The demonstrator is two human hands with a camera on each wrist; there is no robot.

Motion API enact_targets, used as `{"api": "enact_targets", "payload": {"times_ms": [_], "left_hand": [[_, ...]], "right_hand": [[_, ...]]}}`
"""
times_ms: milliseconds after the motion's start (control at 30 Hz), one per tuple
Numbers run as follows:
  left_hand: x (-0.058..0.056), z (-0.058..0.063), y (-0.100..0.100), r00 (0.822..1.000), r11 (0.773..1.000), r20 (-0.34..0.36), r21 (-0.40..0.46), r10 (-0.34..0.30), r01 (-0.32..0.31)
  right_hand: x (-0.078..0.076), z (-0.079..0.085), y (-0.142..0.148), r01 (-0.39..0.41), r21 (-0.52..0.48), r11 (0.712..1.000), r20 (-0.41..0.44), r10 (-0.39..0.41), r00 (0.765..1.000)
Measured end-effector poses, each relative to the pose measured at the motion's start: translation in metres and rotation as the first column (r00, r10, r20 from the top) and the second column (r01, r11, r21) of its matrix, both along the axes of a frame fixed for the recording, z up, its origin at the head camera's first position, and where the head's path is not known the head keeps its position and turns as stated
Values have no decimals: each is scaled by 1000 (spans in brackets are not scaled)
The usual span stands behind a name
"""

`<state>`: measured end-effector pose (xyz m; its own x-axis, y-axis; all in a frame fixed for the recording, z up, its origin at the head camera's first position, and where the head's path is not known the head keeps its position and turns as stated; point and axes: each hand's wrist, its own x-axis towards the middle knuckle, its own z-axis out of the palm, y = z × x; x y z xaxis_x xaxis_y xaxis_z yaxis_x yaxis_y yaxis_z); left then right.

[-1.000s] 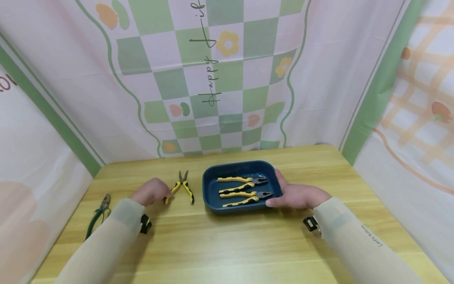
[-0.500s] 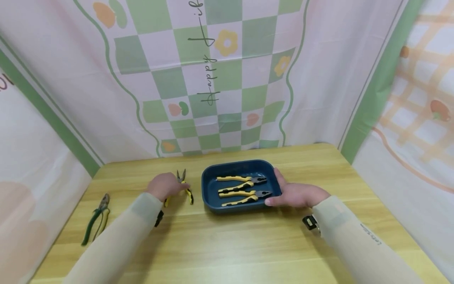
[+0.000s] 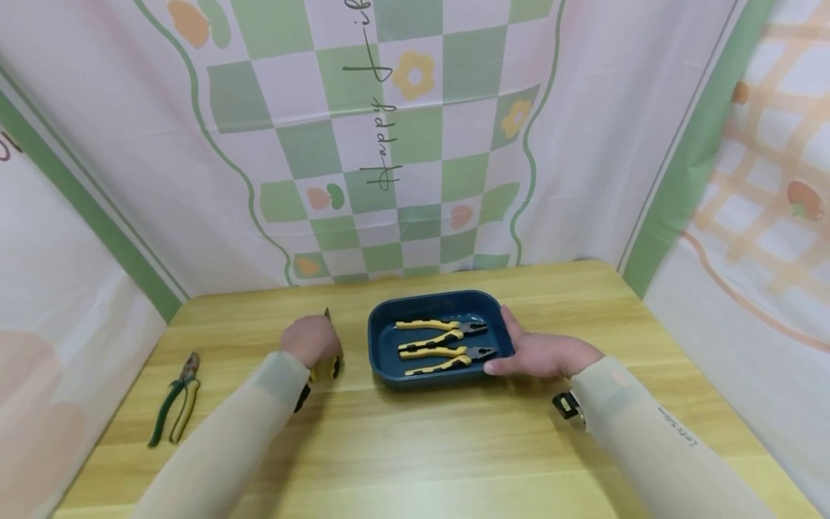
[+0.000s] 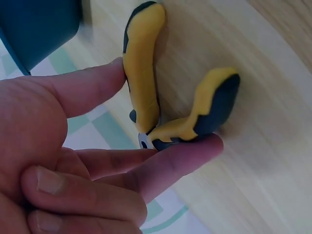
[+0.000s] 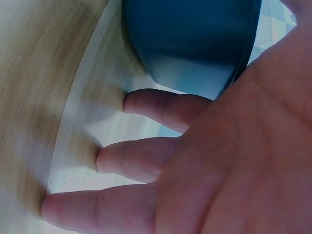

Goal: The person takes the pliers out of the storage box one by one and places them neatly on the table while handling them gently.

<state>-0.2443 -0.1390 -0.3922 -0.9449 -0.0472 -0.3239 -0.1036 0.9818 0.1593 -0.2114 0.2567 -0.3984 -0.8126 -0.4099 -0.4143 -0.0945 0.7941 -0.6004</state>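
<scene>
My left hand (image 3: 313, 341) pinches a pair of needle-nose pliers (image 4: 141, 73) with black and yellow handles. The thumb presses one handle while two fingers lie against the other, and the handles stand apart. From the head, the hand covers most of these pliers. A dark blue tray (image 3: 421, 382) sits to the right, holding two pairs of combination pliers (image 3: 447, 328) with yellow and black grips. Against the tray's right end rests my right hand (image 3: 547, 355), thumb at the front corner. In the right wrist view its straight fingers (image 5: 131, 156) spread beside the tray wall.
Another pair of pliers (image 3: 176, 400), with one green and one yellow handle, lies at the left of the wooden table (image 3: 415, 447). A patterned curtain (image 3: 415, 180) hangs close behind the table and along both sides.
My left hand has moved right and over the needle-nose pliers and taken hold of them; their handles are closer together. The right hand and tray stay where they were.
</scene>
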Motion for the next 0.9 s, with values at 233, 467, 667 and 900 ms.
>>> {"api": "enact_targets", "payload": {"times_ms": [233,467,667,900], "left_hand": [[7,0,-5,999,999,0,-30,-38,38],[23,-6,-17,999,999,-20,-28,-43,43],[34,-3,-36,999,999,-18,-19,-36,35],[45,-3,-67,999,998,23,-62,-23,24]], "right_hand": [[0,2,0,1,0,1000,0,-1,1000],[1,2,0,-2,-6,1000,-6,2,1000],[2,1,-1,10,-10,1000,0,-10,1000],[2,1,-1,17,-6,1000,1,-17,1000]]}}
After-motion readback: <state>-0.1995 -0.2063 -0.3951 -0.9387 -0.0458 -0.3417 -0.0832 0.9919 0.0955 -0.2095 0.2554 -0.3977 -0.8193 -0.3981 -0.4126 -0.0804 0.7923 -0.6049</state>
